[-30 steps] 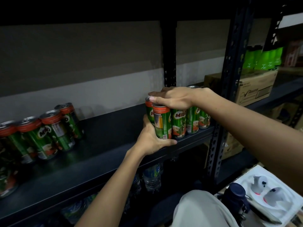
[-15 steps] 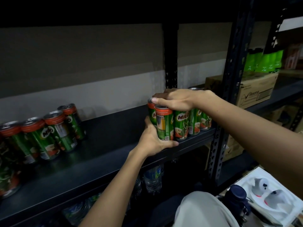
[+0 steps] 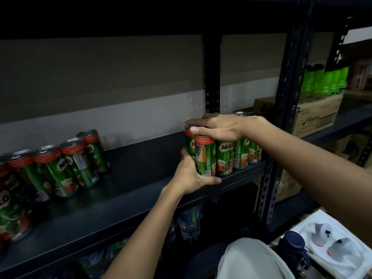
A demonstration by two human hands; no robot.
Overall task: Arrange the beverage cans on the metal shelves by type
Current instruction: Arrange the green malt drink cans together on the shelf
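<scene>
Green "MILO" cans [image 3: 225, 158]: left hand [image 3: 191, 174] grips the end can [image 3: 205, 156], right hand [image 3: 219, 127] lies flat, fingers straight, hiding their tops.

Single head-worn, wide-angle view, taken close in front of the black metal shelf [image 3: 141, 188] and facing forward and slightly downward along its front edge. Both forearms enter from the lower frame; the shelf upright [image 3: 285, 109] stands right of centre. Wide-angle distortion bows the shelf edges. No second view is provided for overlap.
</scene>
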